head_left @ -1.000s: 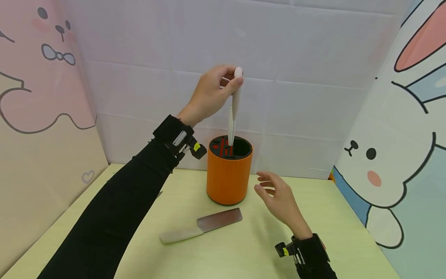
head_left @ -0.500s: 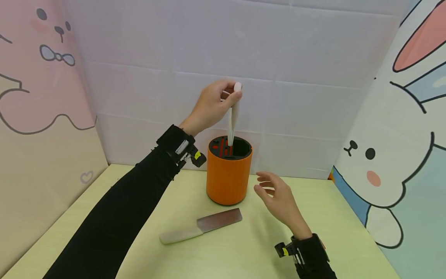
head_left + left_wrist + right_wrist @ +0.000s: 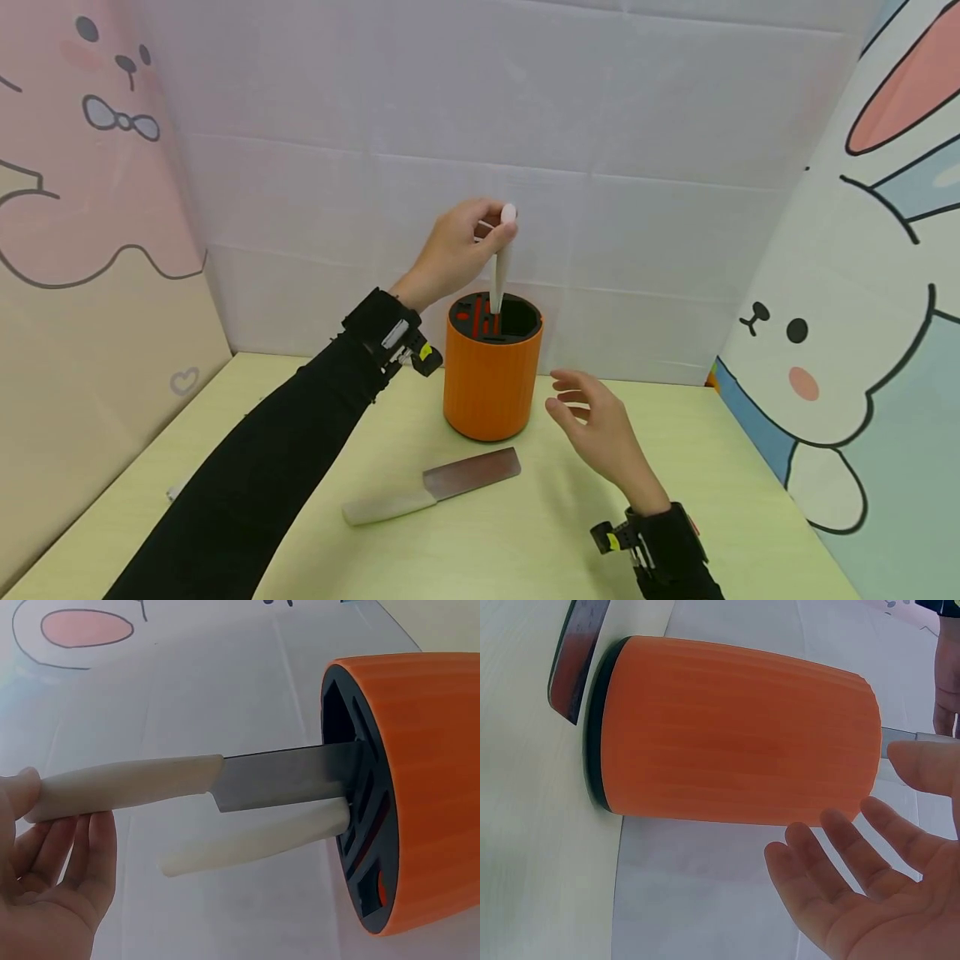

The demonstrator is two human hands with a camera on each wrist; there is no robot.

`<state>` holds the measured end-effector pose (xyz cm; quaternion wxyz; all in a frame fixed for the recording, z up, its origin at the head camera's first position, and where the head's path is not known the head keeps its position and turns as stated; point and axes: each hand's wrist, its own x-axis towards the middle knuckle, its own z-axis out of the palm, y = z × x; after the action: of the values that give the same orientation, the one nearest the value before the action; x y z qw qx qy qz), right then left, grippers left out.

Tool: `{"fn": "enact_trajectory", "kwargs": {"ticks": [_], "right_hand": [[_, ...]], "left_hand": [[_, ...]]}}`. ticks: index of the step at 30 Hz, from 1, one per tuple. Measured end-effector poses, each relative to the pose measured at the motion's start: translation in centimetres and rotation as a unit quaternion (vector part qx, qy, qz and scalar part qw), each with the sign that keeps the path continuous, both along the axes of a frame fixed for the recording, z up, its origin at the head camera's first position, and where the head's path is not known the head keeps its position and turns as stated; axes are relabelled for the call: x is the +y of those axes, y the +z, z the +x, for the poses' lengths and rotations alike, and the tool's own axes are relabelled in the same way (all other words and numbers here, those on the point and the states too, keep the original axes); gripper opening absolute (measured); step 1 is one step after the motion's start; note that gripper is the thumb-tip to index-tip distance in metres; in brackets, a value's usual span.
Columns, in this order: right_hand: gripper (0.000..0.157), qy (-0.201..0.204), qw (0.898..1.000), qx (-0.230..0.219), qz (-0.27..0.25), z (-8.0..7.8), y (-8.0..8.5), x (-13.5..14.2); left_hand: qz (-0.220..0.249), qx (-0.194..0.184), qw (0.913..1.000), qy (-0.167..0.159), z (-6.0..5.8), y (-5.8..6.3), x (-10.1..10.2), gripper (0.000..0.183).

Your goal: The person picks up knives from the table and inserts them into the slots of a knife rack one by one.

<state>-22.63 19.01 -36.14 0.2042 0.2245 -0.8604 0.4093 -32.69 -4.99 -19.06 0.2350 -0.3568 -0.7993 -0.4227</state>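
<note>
My left hand [image 3: 453, 250] pinches the pale handle of a kitchen knife [image 3: 127, 786] near its end, thumb on one side and fingers on the other. The blade points down, its lower part inside a slot of the orange knife block [image 3: 491, 387]. Beside it in the left wrist view, a second knife's pale handle [image 3: 255, 840] sticks out of the black slotted top. On the table in front of the block lies a cleaver [image 3: 472, 472] with a pale handle. Right of the block, my right hand [image 3: 600, 433] hovers with relaxed fingers, holding nothing.
The pale yellow table [image 3: 465, 550] meets a white cloth wall [image 3: 637, 250] right behind the block. Printed cartoon panels flank both sides. A small whitish thing [image 3: 174, 492] shows past the left sleeve, mostly hidden.
My left hand has moved down with the knife, and the blade has sunk deeper into the block. My right hand and the cleaver have stayed in place.
</note>
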Motion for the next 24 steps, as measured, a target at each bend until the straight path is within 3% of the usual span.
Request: {"fn": "enact_trajectory", "kwargs": {"ticks": [24], "right_hand": [[0.038, 0.004, 1.0, -0.001, -0.001, -0.1, 0.0, -0.2]], "left_hand": [[-0.013, -0.01, 0.9998, -0.012, -0.6, -3.8, -0.2, 0.023]]}}
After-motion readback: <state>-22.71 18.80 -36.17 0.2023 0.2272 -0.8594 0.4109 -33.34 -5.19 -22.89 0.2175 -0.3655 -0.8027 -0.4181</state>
